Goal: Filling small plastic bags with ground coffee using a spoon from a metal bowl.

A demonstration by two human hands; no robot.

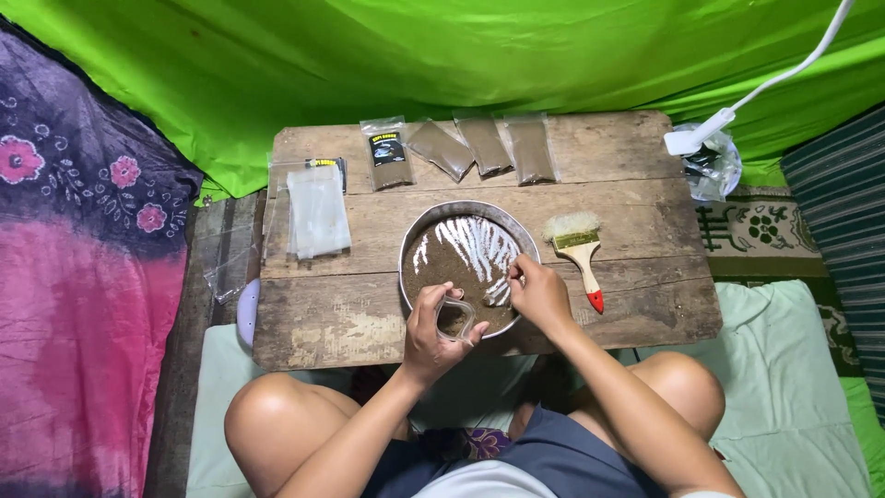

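A round metal pan point(419, 232) holding brown powder sits in the middle of a low wooden table point(636, 198). My left hand point(426, 337) holds a small clear plastic bag point(454, 318) open over the pan's near edge, with some brown powder inside. My right hand point(539, 293) is just right of it, pinching a small spoon point(501, 293) that dips into the powder. Streaks of bare metal show where powder was scraped away.
Several filled powder packets point(484, 146) lie along the table's far edge. A stack of clear bags point(316, 212) lies at the left. A paintbrush with a red-tipped handle point(581, 254) lies right of the pan. Green cloth hangs behind; my knees sit beneath the table's near edge.
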